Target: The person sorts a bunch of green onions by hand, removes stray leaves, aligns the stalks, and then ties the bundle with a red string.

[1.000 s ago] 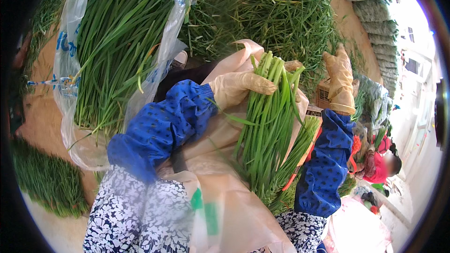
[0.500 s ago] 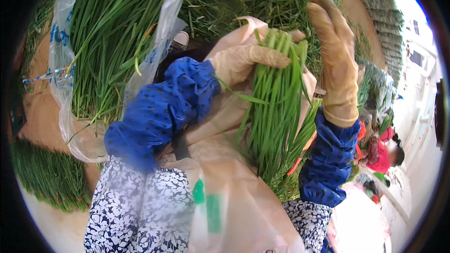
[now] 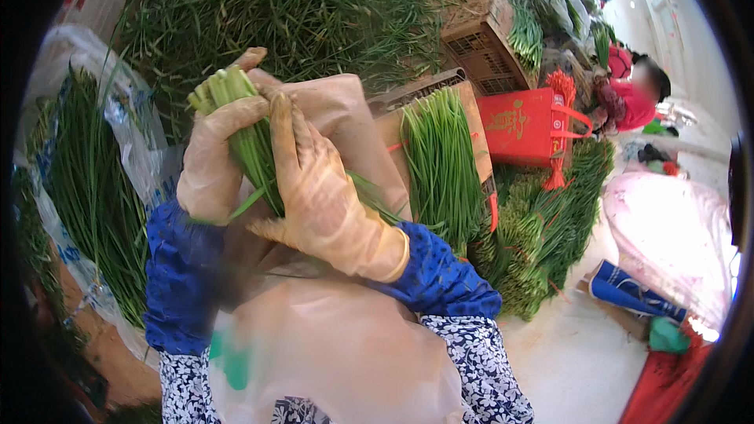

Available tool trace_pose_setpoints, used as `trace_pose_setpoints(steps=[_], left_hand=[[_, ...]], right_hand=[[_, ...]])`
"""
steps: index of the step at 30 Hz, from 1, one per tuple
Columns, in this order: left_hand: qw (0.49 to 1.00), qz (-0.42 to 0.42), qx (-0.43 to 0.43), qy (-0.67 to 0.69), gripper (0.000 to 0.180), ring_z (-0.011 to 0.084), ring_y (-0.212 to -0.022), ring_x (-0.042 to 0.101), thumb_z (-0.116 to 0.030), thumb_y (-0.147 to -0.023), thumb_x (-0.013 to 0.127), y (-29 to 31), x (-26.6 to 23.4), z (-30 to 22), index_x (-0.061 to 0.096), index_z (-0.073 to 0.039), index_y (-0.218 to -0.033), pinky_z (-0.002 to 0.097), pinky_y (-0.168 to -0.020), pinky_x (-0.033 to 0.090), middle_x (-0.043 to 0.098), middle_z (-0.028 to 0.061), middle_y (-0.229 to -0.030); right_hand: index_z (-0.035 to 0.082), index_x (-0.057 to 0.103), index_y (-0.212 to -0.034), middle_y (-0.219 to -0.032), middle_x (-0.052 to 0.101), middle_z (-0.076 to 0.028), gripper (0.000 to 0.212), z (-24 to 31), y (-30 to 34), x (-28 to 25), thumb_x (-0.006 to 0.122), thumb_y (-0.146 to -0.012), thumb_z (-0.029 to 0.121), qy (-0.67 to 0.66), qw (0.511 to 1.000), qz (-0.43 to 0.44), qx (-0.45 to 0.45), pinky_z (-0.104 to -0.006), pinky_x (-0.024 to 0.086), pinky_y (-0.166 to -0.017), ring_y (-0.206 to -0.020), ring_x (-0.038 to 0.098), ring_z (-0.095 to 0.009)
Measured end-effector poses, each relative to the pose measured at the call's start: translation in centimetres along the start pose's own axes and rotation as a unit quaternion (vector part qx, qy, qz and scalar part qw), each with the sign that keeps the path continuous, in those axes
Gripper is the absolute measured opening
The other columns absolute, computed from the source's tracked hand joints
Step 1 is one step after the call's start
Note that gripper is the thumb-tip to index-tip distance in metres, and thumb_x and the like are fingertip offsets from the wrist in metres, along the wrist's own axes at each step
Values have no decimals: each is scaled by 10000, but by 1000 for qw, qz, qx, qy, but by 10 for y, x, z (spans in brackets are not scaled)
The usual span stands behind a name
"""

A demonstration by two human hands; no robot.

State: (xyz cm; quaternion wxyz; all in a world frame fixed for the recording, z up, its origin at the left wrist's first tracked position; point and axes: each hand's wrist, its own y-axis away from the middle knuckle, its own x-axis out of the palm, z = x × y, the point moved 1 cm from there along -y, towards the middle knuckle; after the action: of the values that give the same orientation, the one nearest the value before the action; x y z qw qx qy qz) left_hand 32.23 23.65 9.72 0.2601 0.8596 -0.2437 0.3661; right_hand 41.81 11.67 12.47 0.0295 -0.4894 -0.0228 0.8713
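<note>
A bunch of green chives [image 3: 253,151], pale cut ends up, is held over my lap. My left hand [image 3: 210,161], in a cream rubber glove, is closed round its stalks just below the cut ends. Against the bunch's right side lies my gloved right hand [image 3: 334,208], fingers straight and close together, their tips near my left fingers. The lower leaves are partly hidden behind my hands. To the right, more chives [image 3: 444,165] lie on a board [image 3: 470,110].
At left, a clear plastic bag [image 3: 133,122] holds long chives. Loose leaves [image 3: 290,12] cover the ground ahead. Right stand a red bag [image 3: 518,129], a brown crate [image 3: 479,39] and tied bunches [image 3: 542,243]. A person in pink [image 3: 628,102] sits farther off.
The view has swung right. The bunch and my left hand now appear farther left, with the cut ends leaning left. My right hand, raised apart before, has come down against the bunch.
</note>
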Motion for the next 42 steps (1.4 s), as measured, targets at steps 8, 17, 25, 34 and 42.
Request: trace_pose_setpoints(steps=[8,17,25,34,42], left_hand=[[994,103,10,-36,732,206,-878,676,-6,-794,680,-1,121,12,419,-23,-1479,336,-848,553,674,87,-933],[899,361,-146,201,514,210,-968,696,-80,-863,733,-49,289,199,532,-35,-1334,375,-947,541,708,84,-1105],[960,103,-28,-257,1068,274,-1323,490,-198,-818,846,-174,179,208,144,-47,-1609,405,-1110,403,496,206,-1415],[732,359,315,-486,616,271,-1159,628,-52,-819,689,-153,222,268,527,-65,-1414,386,-1003,503,669,103,-1207],[345,419,294,-786,418,288,-1178,606,-346,-956,556,-157,187,346,634,-138,-1310,467,-1092,400,686,80,-1243]], right_hand=[[-28,27,-1603,-1403,567,-249,1251,-49,67,-54,857,-670,50,-159,964,-202,72,-399,504,-1028,-1255,604,-376],[130,304,-1594,-1464,562,-168,1015,-140,217,-223,711,-704,-137,76,906,-266,320,-355,526,-1030,-1254,627,-297],[251,295,-1598,-1087,692,-219,930,-284,181,-110,717,-783,96,140,856,-61,494,-487,557,-804,-929,692,-415],[86,249,-1589,-1050,640,-203,1040,-309,189,-86,806,-712,130,151,894,-45,419,-456,572,-746,-904,696,-368],[-5,156,-1595,-1329,560,-206,1205,-269,186,-83,858,-687,364,244,850,-4,466,-513,411,-1065,-1199,572,-348]])
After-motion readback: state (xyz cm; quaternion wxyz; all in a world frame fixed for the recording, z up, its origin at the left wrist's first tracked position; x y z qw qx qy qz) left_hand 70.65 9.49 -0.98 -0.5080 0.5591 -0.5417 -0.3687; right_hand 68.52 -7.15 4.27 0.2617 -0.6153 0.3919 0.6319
